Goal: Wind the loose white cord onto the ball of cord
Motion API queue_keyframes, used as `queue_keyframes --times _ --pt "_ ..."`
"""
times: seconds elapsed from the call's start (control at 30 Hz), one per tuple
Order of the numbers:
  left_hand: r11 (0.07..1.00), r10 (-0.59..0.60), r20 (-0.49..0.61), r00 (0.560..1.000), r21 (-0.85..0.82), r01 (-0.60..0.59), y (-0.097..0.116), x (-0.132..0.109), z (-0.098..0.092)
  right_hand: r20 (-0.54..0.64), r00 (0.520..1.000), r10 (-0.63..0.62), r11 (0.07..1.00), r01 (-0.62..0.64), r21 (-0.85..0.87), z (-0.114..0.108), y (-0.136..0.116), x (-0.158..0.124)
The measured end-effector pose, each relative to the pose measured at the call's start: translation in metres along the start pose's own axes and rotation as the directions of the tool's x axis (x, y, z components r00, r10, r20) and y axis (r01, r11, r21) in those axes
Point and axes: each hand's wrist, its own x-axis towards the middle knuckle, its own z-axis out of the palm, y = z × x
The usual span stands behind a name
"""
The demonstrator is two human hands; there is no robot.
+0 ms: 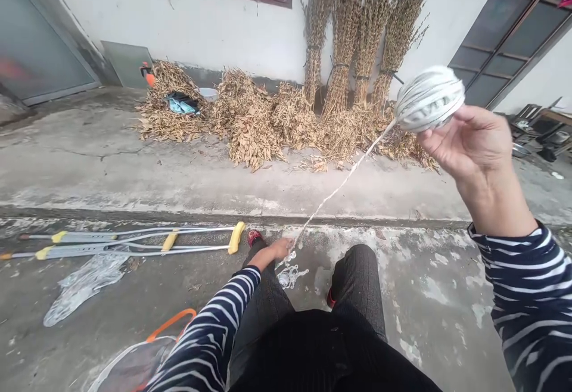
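My right hand (469, 142) is raised at the right and grips a ball of white twine (429, 99) with its fingers. A strand of twine (344, 183) runs taut from the ball down to my left hand (280, 249), which reaches low between my knees and pinches the strand near the ground. A small loose tangle of the white twine (290, 274) lies on the concrete just under that hand. Both sleeves are dark with white stripes. My legs in dark trousers stretch forward.
A pair of metal crutches with yellow pads (134, 243) lies on the ground at left. Clear plastic (83, 285) and an orange-rimmed bag (147, 350) lie near me. Dried stalk bundles (357, 40) lean on the white wall, with loose piles (250, 118) below.
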Motion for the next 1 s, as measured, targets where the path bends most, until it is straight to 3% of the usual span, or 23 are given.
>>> queue_keyframes --times 0.07,0.17,0.2,0.23,0.27,0.3,0.37,0.47,0.6,0.67,0.9,1.0 --pt "0.999 0.044 -0.025 0.999 0.011 -0.044 0.035 0.004 -0.014 0.048 0.995 0.091 0.996 -0.092 0.008 0.001 0.016 -0.003" --pt "0.969 0.243 -0.084 0.967 -0.029 -0.246 0.108 0.006 -0.020 0.098 0.955 0.279 0.960 -0.279 -0.016 -0.002 0.048 -0.004" --pt "0.900 0.423 -0.151 0.893 -0.040 -0.433 0.133 0.005 -0.018 0.104 0.941 0.323 0.946 -0.322 -0.022 -0.003 0.059 -0.004" --pt "0.796 0.580 -0.214 0.786 -0.057 -0.603 0.157 0.004 -0.014 0.109 0.928 0.357 0.934 -0.355 -0.030 -0.005 0.068 -0.003" --pt "0.689 0.688 -0.245 0.683 -0.076 -0.721 0.177 0.002 -0.009 0.113 0.919 0.377 0.926 -0.375 -0.037 -0.006 0.076 -0.002" --pt "0.617 0.740 -0.281 0.611 -0.081 -0.783 0.194 -0.001 -0.003 0.120 0.913 0.389 0.921 -0.387 -0.043 -0.008 0.081 -0.001" --pt "0.557 0.766 -0.359 0.533 -0.042 -0.829 0.215 -0.005 0.008 0.130 0.909 0.397 0.918 -0.393 -0.050 -0.011 0.087 0.001" --pt "0.567 0.756 -0.425 0.498 0.046 -0.822 0.222 -0.008 0.020 0.138 0.913 0.384 0.923 -0.377 -0.071 -0.016 0.087 0.003" --pt "0.557 0.755 -0.439 0.488 0.036 -0.830 0.219 -0.008 0.026 0.156 0.917 0.366 0.927 -0.344 -0.152 -0.020 0.085 0.002" --pt "0.562 0.733 -0.450 0.510 -0.022 -0.827 0.219 -0.008 0.027 0.151 0.926 0.347 0.930 -0.320 -0.180 -0.021 0.084 0.002" --pt "0.636 0.616 -0.334 0.713 -0.324 -0.701 0.209 -0.005 0.031 0.041 0.950 0.308 0.944 -0.300 -0.136 -0.018 0.078 0.007" --pt "0.670 0.572 -0.285 0.769 -0.379 -0.639 0.195 -0.003 0.034 -0.005 0.954 0.299 0.949 -0.298 -0.099 -0.016 0.077 0.012"
